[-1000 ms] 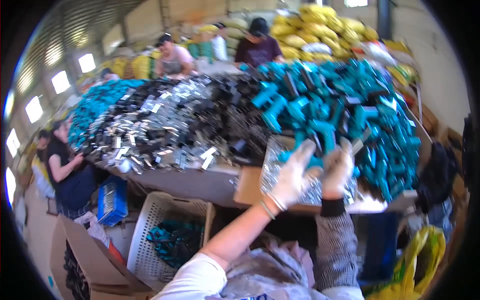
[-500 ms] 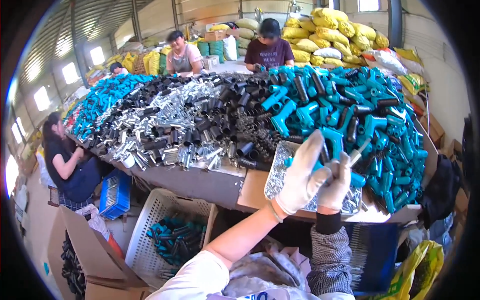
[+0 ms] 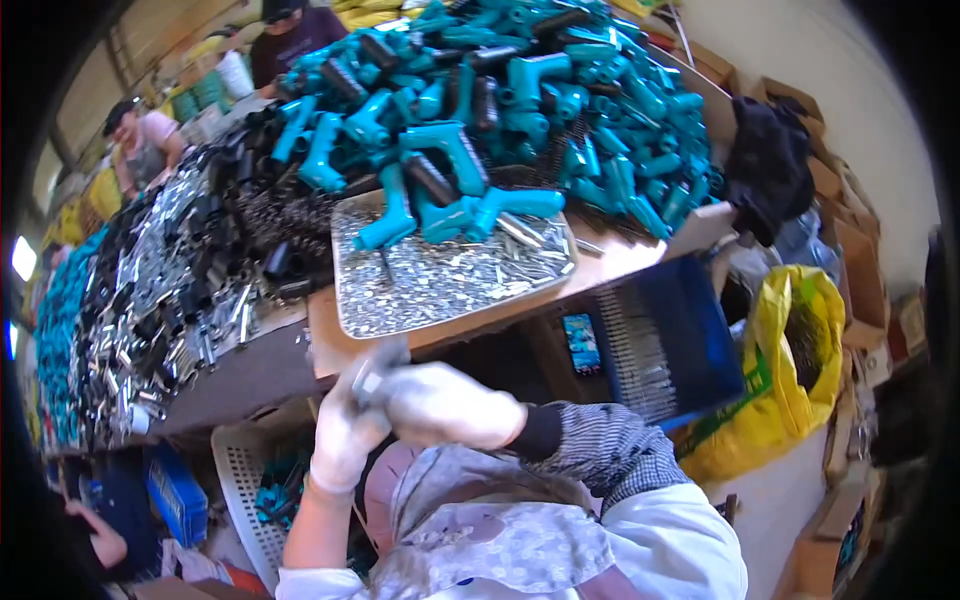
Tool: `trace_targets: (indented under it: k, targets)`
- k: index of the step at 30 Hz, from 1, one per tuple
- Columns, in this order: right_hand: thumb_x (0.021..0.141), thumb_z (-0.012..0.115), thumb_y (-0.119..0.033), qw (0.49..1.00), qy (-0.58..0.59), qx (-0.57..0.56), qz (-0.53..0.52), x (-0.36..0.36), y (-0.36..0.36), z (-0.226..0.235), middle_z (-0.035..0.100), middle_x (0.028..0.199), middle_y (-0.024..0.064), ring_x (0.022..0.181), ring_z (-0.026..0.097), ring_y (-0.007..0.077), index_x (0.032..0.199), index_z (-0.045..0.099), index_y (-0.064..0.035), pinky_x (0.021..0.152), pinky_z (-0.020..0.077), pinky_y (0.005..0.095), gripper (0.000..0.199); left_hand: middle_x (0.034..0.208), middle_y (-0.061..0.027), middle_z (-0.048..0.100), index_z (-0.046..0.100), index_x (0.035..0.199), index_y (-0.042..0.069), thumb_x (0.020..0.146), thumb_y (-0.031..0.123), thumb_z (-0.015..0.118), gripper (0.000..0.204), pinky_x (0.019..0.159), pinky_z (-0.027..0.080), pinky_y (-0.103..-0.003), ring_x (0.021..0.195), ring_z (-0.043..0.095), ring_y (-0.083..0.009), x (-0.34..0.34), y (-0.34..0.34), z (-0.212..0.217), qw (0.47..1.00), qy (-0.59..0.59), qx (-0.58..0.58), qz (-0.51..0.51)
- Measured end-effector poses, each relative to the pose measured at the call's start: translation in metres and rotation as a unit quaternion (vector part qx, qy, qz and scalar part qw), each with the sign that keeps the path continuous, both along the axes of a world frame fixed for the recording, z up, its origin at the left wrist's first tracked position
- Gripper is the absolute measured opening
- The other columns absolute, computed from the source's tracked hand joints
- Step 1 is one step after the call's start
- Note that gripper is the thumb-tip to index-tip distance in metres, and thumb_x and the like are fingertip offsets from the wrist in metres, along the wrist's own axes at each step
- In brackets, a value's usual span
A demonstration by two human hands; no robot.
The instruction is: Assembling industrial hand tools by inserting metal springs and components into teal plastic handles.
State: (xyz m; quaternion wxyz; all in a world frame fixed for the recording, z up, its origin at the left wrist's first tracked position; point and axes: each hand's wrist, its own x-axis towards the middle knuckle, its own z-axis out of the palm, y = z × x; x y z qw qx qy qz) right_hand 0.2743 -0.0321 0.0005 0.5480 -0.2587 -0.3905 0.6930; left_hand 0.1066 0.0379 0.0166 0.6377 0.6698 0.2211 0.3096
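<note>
Both my hands wear white gloves and meet in front of my body, just below the table's front edge. My left hand [image 3: 345,435] is closed around a small grey and silver piece [image 3: 372,378], too blurred to name. Against it presses my right hand [image 3: 455,405], its fingers curled and smeared by motion; what they grip is hidden. Beyond the hands, a white tray [image 3: 343,300] holds many small silver metal pieces [image 3: 450,275]. Several teal pistol-shaped plastic housings [image 3: 390,215] lie across the tray's far side, with a few silver tubes [image 3: 520,230] beside them.
A heap of teal and black housings [image 3: 540,80] rises behind the tray. Black and silver tubes [image 3: 170,260] pile up to the left. Below the table stand a blue bin [image 3: 700,345], a yellow sack [image 3: 800,370] and a white crate [image 3: 240,500]. Co-workers [image 3: 140,145] sit across the table.
My hands have drawn back from over the tray toward my body and come together. The left hand, spread before, is now closed. The view has swung to the right and down.
</note>
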Motion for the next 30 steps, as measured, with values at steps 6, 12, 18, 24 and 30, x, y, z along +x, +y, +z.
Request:
trace_targets:
  k: [6,12,18,24,30]
  targets:
    - [0.105,0.055,-0.046,0.990,0.001,0.006,0.138,-0.021,-0.023,-0.050,0.041,0.061,-0.0074,0.050,0.032,0.0035,0.095,0.065,-0.0059,0.046,0.0236,0.0241,0.042,0.102,-0.0152,0.063,0.060,0.093,-0.001,0.087,0.064,0.071,0.066,0.073,0.047,-0.031,0.086,0.059,-0.0196,-0.024,-0.052,-0.017,0.976,-0.088,-0.020,0.198]
    - [0.103,0.059,-0.035,0.973,-0.194,0.051,0.113,0.003,-0.035,-0.049,0.053,0.070,-0.0022,0.061,0.046,0.0070,0.098,0.067,-0.0019,0.055,0.0388,0.0262,0.034,0.096,-0.0103,0.065,0.064,0.093,-0.002,0.078,0.043,0.085,0.052,0.077,0.050,-0.031,0.087,0.063,-0.0183,-0.058,-0.052,-0.021,0.989,0.026,0.034,0.145]
    - [0.102,0.059,-0.023,0.908,-0.381,0.123,0.123,0.018,-0.025,-0.040,0.069,0.083,0.0134,0.076,0.064,0.0195,0.105,0.069,0.0021,0.072,0.0521,0.0348,0.027,0.095,-0.0105,0.070,0.073,0.101,0.010,0.078,0.023,0.080,0.027,0.067,0.055,-0.039,0.082,0.070,-0.0285,-0.052,-0.053,0.005,0.868,0.315,0.384,-0.002]
    - [0.097,0.062,-0.042,0.786,-0.554,0.209,0.178,0.025,0.009,0.005,0.070,0.086,0.0220,0.080,0.068,0.0400,0.103,0.072,-0.0029,0.072,0.0542,0.0452,0.041,0.074,-0.0116,0.069,0.076,0.102,0.009,0.077,0.023,0.080,0.029,0.060,0.054,-0.038,0.066,0.069,-0.0304,-0.067,-0.049,-0.009,0.881,0.262,0.390,0.056]
    - [0.091,0.062,-0.022,0.573,-0.686,0.360,-0.266,0.064,0.140,0.067,0.066,0.080,0.0155,0.076,0.067,0.0362,0.085,0.069,-0.0108,0.070,0.0531,0.0494,0.014,0.085,-0.0133,0.073,0.076,0.097,0.005,0.077,0.015,0.077,0.022,0.069,0.057,-0.036,0.075,0.072,-0.0301,-0.086,-0.043,-0.034,0.904,0.259,0.292,0.174]
